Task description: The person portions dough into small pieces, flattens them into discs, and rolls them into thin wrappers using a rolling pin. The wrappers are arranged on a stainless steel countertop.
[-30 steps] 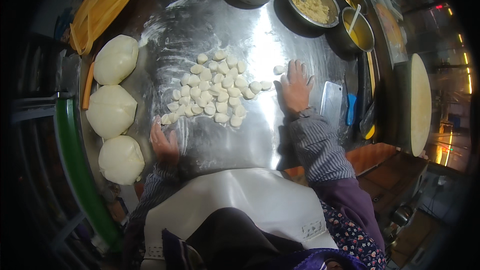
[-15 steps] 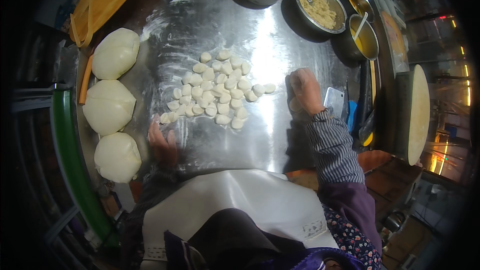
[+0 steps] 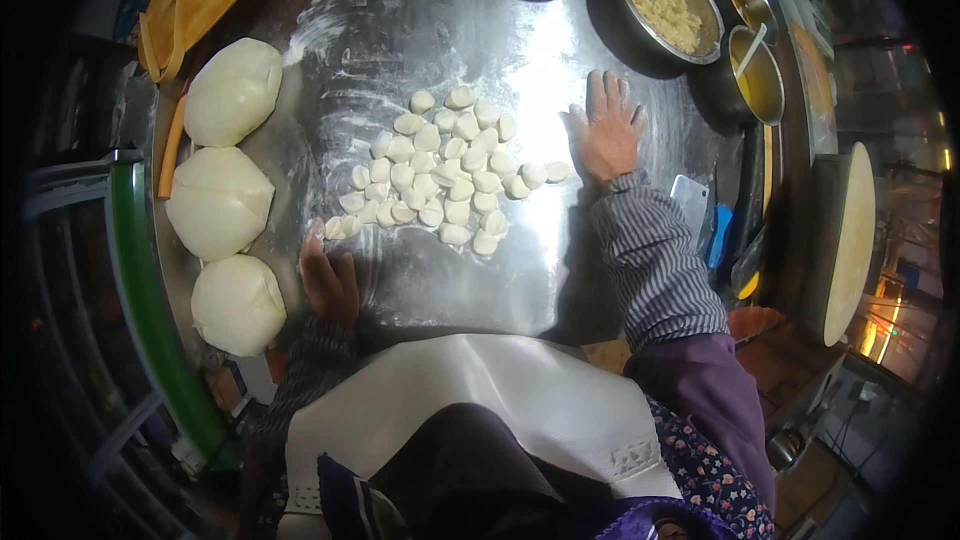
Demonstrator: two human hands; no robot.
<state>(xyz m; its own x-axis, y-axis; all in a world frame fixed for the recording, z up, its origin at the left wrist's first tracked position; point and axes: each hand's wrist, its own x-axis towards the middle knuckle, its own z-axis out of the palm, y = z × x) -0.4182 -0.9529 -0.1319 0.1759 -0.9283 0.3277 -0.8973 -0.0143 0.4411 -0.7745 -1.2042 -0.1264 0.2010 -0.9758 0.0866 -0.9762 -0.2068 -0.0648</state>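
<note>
Small lumps of pale dough [image 3: 442,175] lie in a loose cluster at the middle of the metal table [image 3: 470,290]. They are creamy white, rounded and stubby, some almost ball-like, others pinched or flattened on one side, with a matte, floury surface. Most touch their neighbours; a few sit slightly apart at the far edge. On the right a short row of three trails out from the cluster, and on the left the lumps taper to a small group just beside the fingertips of the left hand [image 3: 329,281].

That hand is loosely open, its thumb apart from the fingers. The right hand [image 3: 608,133] lies palm down to the right of the row, fingers fanned wide; whether anything is under its palm cannot be told. Three large, smooth dough mounds [image 3: 220,202] line the table's left side, and white flour [image 3: 312,35] streaks the metal.
</note>
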